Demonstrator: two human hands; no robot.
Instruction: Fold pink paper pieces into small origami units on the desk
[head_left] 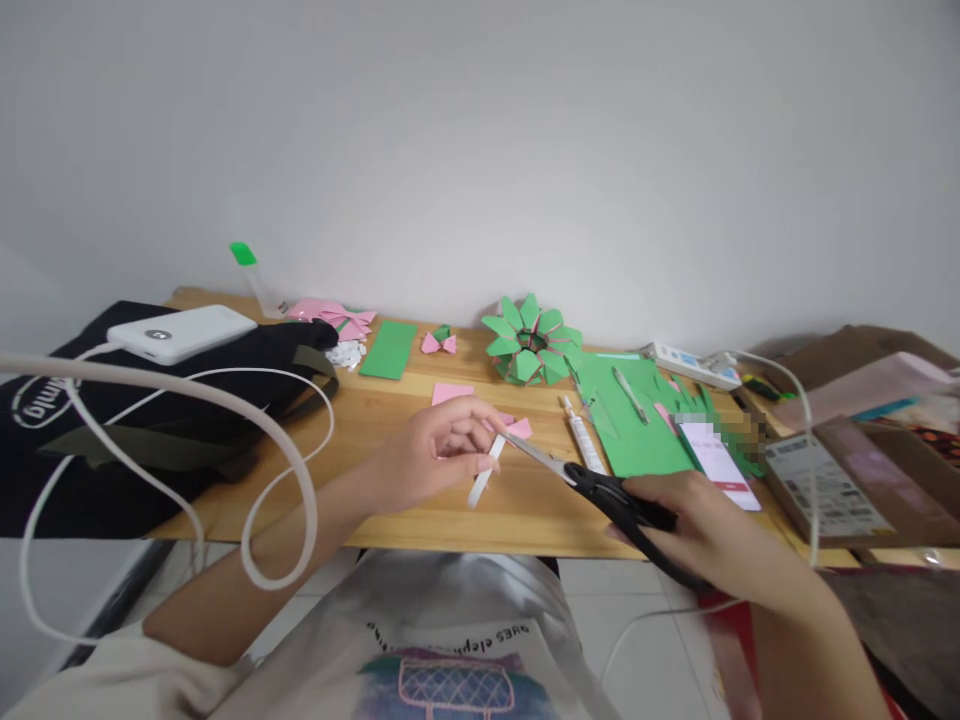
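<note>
Between the thumb and fingers of my left hand point(450, 450) is a narrow white strip point(484, 480), its lower end hanging free over the table. My right hand point(697, 520) grips black-handled scissors point(607, 490). Their metal blades point left, with the tips at the strip near my left fingertips. Whether the blades touch the strip I cannot tell. Pink paper pieces point(452, 392) lie just behind my left hand, partly hidden by it. A white tube point(583, 435) with a narrow nozzle rests behind the scissors.
A round green-and-pink folded paper piece point(531, 340) stands near the wall. Green paper point(630, 440), a phone point(718, 462), a power strip point(694, 365) and a cardboard box point(847, 480) are rightward. Leftward, a power bank point(180, 333) sits on a black bag point(247, 420); a white cable point(300, 480) loops over my left forearm.
</note>
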